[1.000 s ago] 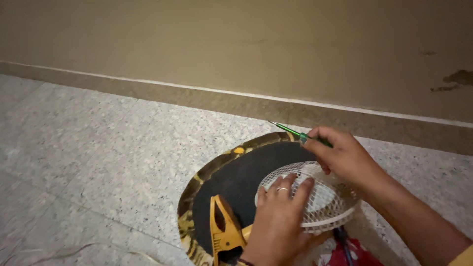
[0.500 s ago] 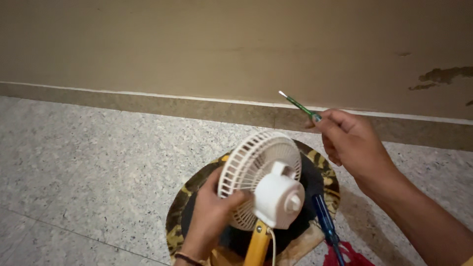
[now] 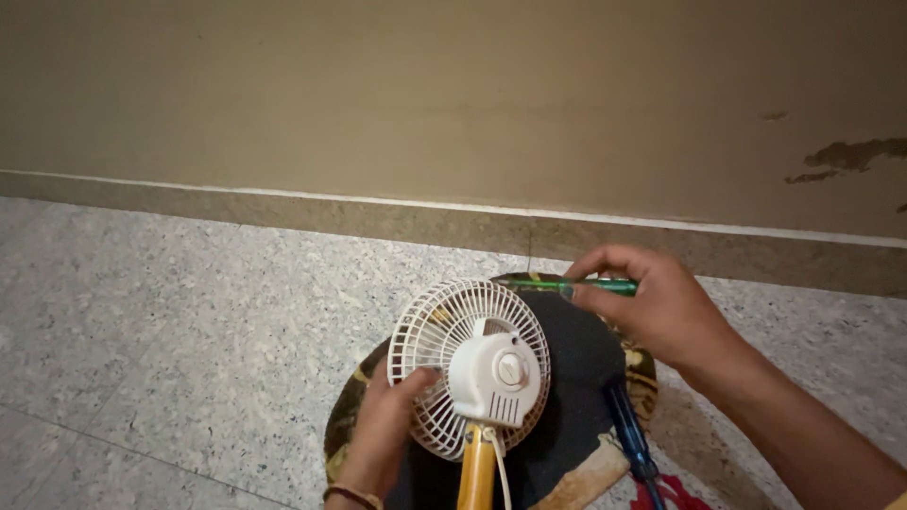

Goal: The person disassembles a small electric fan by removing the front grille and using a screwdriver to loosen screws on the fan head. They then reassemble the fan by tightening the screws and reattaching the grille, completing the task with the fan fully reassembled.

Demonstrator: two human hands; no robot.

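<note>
A small white fan point(image 3: 472, 364) with a round grille and a yellow neck stands upright over a round black mat point(image 3: 576, 359) with a patterned rim. My left hand point(image 3: 383, 430) grips the lower left edge of the grille. My right hand point(image 3: 652, 307) is above and to the right of the fan. It pinches a thin green screwdriver point(image 3: 567, 283) that lies nearly level, tip pointing left over the top of the grille.
A blue-handled tool point(image 3: 628, 430) lies on the mat to the right of the fan, with something red point(image 3: 675, 496) at the bottom edge. The speckled stone floor point(image 3: 189, 321) meets a beige wall point(image 3: 453, 94) with a skirting strip behind.
The fan went from lying flat on the mat to standing upright, its back toward me. My right hand swung the green screwdriver down from a raised slant to nearly level.
</note>
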